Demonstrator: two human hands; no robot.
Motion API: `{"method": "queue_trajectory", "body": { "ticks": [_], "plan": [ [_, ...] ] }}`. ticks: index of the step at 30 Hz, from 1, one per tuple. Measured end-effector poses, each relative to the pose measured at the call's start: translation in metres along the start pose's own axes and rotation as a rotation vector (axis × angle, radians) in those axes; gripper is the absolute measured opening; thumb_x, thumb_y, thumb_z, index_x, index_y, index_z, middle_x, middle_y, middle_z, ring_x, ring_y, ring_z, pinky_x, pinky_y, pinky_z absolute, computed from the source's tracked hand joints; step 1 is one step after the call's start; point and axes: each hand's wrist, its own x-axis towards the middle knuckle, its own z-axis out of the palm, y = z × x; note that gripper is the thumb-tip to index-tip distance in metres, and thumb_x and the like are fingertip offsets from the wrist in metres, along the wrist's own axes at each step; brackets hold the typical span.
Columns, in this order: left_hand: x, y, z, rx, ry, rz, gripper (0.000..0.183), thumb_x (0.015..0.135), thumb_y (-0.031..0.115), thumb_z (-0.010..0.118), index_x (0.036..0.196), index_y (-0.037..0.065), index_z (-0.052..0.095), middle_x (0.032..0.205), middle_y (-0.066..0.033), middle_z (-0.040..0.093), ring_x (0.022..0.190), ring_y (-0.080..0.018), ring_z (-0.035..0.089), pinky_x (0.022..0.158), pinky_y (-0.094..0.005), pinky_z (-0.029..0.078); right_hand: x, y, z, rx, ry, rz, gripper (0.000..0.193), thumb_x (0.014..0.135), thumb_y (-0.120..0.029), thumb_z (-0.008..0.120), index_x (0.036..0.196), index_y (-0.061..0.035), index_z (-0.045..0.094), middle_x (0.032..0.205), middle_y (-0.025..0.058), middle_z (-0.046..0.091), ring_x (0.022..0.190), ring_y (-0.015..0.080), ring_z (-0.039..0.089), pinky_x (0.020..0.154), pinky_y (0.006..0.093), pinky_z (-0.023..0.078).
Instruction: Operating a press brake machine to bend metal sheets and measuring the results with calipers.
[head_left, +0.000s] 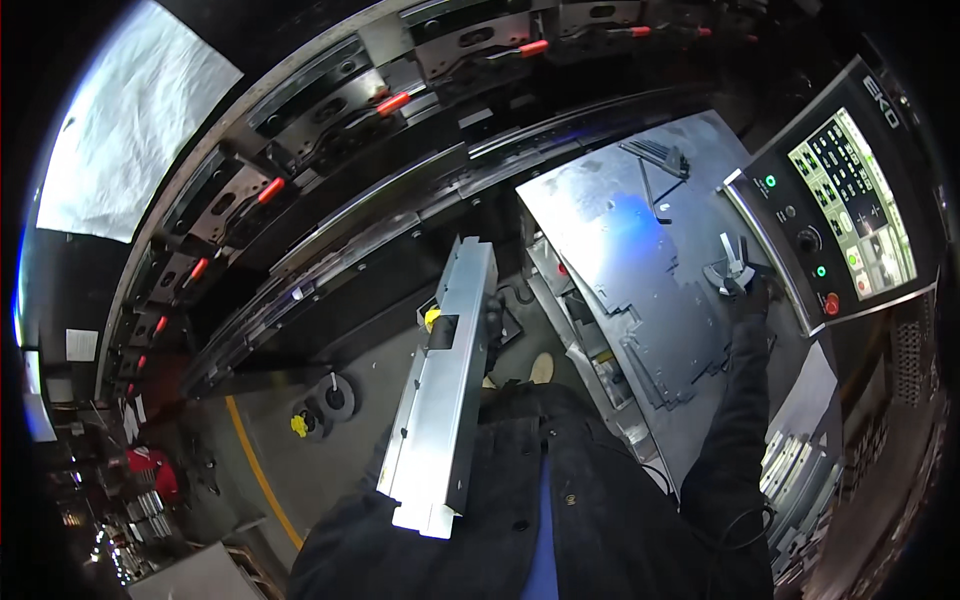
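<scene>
A long, bent sheet-metal channel (447, 400) stands tilted in front of my body, with a rectangular cutout near its upper part. My left hand (494, 322), in a dark glove, is closed on its right edge; most of the fingers are hidden behind the metal. Over at the right, my right hand (750, 298), also dark-gloved, reaches onto a metal-topped bench. Its fingers are closed on a small metal protractor (728, 272) with a blade pointing up, just left of the control panel.
A control panel (850, 215) with a lit screen stands right of the bench top (690, 270). Hex keys (655, 160) lie on the bench's far part. Across the back runs a press brake (350, 220) with red-handled clamps. Foot pedals (325, 400) sit on the floor at left.
</scene>
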Motion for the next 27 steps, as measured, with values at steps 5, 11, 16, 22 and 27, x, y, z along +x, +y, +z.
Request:
{"method": "queue_trajectory", "body": {
  "ticks": [5,11,16,22,27],
  "plan": [
    [0.007,-0.013,-0.025,0.17,0.072,0.173,0.042,0.079,0.02,0.037,0.113,-0.004,0.04,0.09,-0.0186,0.056,0.068,-0.0243,0.059,0.053,-0.0321,0.049,-0.031,-0.065,0.018,0.31,-0.203,-0.133,0.025,0.07,0.004,0.054,0.093,-0.002,0.054,0.08,0.005,0.058,0.062,0.0125,0.05,0.057,0.0239,0.043],
    [-0.014,-0.056,0.018,0.533,0.154,0.384,0.044,0.078,0.023,0.037,0.112,-0.005,0.039,0.089,-0.0206,0.056,0.069,-0.0264,0.059,0.052,-0.0343,0.049,-0.115,-0.174,0.124,0.274,-0.613,-0.18,0.018,0.071,-0.002,0.06,0.089,0.0006,0.058,0.068,0.0014,0.056,0.055,0.0083,0.047,0.051,0.019,0.039],
    [-0.01,-0.062,0.015,0.79,0.168,0.456,0.045,0.079,0.025,0.039,0.112,-0.006,0.039,0.09,-0.0211,0.056,0.071,-0.0279,0.059,0.054,-0.0357,0.05,-0.129,-0.195,0.149,0.037,-0.768,-0.353,0.019,0.071,-0.001,0.061,0.09,0.0027,0.058,0.072,0.0043,0.058,0.058,0.0084,0.05,0.053,0.0178,0.041],
    [-0.002,-0.046,0.008,0.571,0.069,0.317,0.045,0.081,0.026,0.04,0.113,-0.005,0.039,0.094,-0.0216,0.055,0.075,-0.0293,0.059,0.059,-0.037,0.05,-0.134,-0.203,0.164,0.012,-0.858,-0.323,0.017,0.071,-0.004,0.061,0.086,0.0021,0.061,0.066,0.0036,0.058,0.054,0.0075,0.049,0.051,0.0175,0.039],
    [-0.014,-0.04,-0.004,0.404,-0.029,0.18,0.045,0.082,0.028,0.041,0.115,-0.004,0.039,0.097,-0.022,0.054,0.078,-0.0304,0.059,0.062,-0.0382,0.05,-0.126,-0.201,0.17,0.057,-0.941,-0.251,0.017,0.072,-0.003,0.06,0.088,0.0016,0.06,0.067,0.0031,0.058,0.055,0.0077,0.048,0.051,0.0172,0.039]
  ]
}}
